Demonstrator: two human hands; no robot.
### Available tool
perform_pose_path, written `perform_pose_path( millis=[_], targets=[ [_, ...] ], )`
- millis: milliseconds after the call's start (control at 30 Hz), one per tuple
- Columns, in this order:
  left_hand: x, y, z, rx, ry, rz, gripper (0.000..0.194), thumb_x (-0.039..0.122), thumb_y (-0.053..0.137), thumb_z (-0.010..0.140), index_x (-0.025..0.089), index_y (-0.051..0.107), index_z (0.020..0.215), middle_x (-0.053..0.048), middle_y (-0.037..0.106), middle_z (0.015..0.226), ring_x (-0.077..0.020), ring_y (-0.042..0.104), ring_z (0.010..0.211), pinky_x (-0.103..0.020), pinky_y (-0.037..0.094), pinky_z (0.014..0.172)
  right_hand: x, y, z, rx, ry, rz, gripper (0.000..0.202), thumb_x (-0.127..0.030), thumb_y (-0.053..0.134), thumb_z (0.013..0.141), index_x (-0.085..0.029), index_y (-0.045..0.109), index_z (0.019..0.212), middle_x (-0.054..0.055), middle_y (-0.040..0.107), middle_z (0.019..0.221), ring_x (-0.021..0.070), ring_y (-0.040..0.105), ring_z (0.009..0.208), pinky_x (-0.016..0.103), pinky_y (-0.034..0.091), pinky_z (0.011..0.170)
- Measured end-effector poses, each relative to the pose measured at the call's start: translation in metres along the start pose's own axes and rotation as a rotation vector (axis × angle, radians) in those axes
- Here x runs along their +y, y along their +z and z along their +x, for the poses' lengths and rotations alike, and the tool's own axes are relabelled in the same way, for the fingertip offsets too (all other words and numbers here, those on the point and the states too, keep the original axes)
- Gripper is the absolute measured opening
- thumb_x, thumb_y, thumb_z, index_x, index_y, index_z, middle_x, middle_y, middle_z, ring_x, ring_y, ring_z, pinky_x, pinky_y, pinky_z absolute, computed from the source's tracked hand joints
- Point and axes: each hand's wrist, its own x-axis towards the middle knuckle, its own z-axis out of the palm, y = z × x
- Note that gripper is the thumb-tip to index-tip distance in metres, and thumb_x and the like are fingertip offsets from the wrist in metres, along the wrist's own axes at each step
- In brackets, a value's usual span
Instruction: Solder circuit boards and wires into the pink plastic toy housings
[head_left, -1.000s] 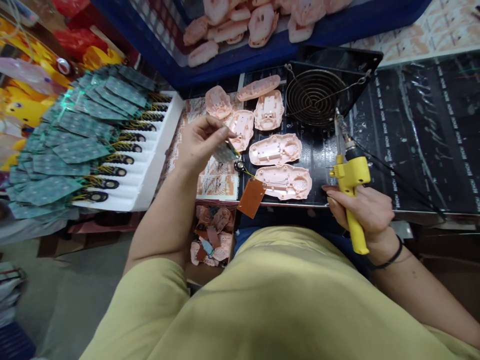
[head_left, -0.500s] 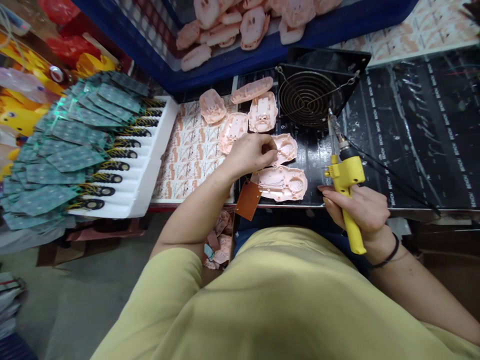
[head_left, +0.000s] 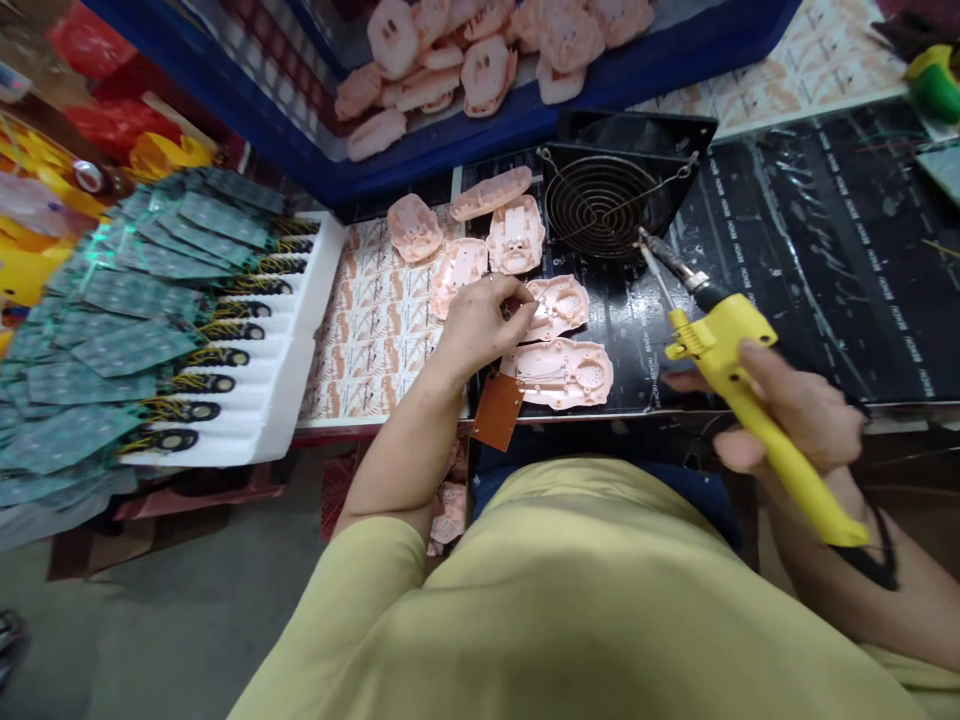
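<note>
My right hand (head_left: 806, 415) grips a yellow soldering gun (head_left: 765, 400), its metal tip pointing up and left toward a black fan (head_left: 600, 205). My left hand (head_left: 487, 325) is closed in a pinch over the left end of a pink shell (head_left: 559, 305); what lies between its fingertips is too small to name. Just below, another pink shell (head_left: 574, 372) has thin wires in it, and a brown circuit board (head_left: 497, 410) lies at its left end, over the table edge. More pink shells (head_left: 516, 235) lie beyond my left hand.
On the left, a white foam tray (head_left: 292, 350) holds speakers wired to a heap of green circuit boards (head_left: 135, 290). A blue crate (head_left: 420, 130) of pink parts stands at the back. Black cable runs behind my right hand.
My right hand has moved right with the soldering gun, which now leans more to the left. My left hand has shifted slightly left over the shell. The camera view has shifted a little.
</note>
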Motion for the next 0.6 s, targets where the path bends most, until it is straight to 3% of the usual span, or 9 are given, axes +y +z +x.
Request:
perform_pose_path(
  millis=[67, 133, 233, 333, 467, 600],
  targets=[
    [-0.001, -0.002, 0.0, -0.029, -0.016, 0.053, 0.017, 0.028, 0.057, 0.082, 0.017, 0.069, 0.079, -0.006, 0.072, 0.082, -0.0193, 0.063, 0.078, -0.033, 0.048, 0.075, 0.003, -0.008, 0.004, 0.072, -0.024, -0.125, 0.068, -0.059, 0.046, 0.097, -0.016, 0.045, 0.15, 0.012, 0.076, 0.09, 0.021, 0.074, 0.076, 0.027, 0.059, 0.068],
    [-0.002, -0.004, 0.0, -0.078, -0.027, 0.078, 0.017, 0.029, 0.058, 0.082, 0.017, 0.07, 0.079, -0.006, 0.071, 0.082, -0.0198, 0.063, 0.077, -0.034, 0.048, 0.075, 0.005, -0.013, 0.01, 0.067, -0.041, -0.167, 0.067, -0.059, 0.048, 0.097, -0.016, 0.05, 0.147, 0.015, 0.076, 0.097, 0.0248, 0.074, 0.083, 0.031, 0.06, 0.073],
    [-0.002, -0.004, 0.001, -0.132, -0.036, 0.08, 0.017, 0.032, 0.061, 0.082, 0.017, 0.07, 0.078, -0.005, 0.07, 0.08, -0.0194, 0.061, 0.075, -0.034, 0.047, 0.073, 0.005, -0.012, 0.02, 0.037, -0.048, -0.076, 0.051, -0.041, 0.065, 0.093, -0.023, 0.057, 0.141, 0.013, 0.075, 0.102, 0.0243, 0.074, 0.085, 0.033, 0.061, 0.074],
    [-0.001, -0.004, 0.001, -0.144, -0.057, 0.067, 0.023, 0.039, 0.064, 0.083, 0.017, 0.069, 0.076, -0.006, 0.07, 0.08, -0.0196, 0.06, 0.074, -0.034, 0.046, 0.073, 0.003, -0.004, 0.026, 0.006, -0.044, 0.048, 0.045, -0.022, 0.072, 0.086, -0.021, 0.064, 0.13, 0.011, 0.076, 0.097, 0.021, 0.074, 0.08, 0.029, 0.061, 0.071],
    [0.0, -0.003, 0.0, -0.148, -0.062, 0.054, 0.03, 0.046, 0.065, 0.083, 0.017, 0.069, 0.074, -0.006, 0.069, 0.081, -0.0199, 0.06, 0.074, -0.034, 0.045, 0.073, 0.003, 0.01, 0.03, -0.03, -0.04, 0.131, 0.034, -0.017, 0.074, 0.083, -0.023, 0.068, 0.116, 0.006, 0.077, 0.089, 0.0199, 0.074, 0.074, 0.028, 0.062, 0.065],
    [-0.002, -0.002, 0.001, -0.146, -0.057, 0.07, 0.023, 0.039, 0.065, 0.082, 0.017, 0.069, 0.076, -0.006, 0.068, 0.079, -0.0192, 0.058, 0.073, -0.033, 0.045, 0.072, 0.009, 0.02, 0.03, -0.031, -0.03, 0.276, 0.025, -0.014, 0.076, 0.08, -0.025, 0.07, 0.101, 0.002, 0.076, 0.083, 0.0189, 0.074, 0.072, 0.027, 0.062, 0.061]
  ],
)
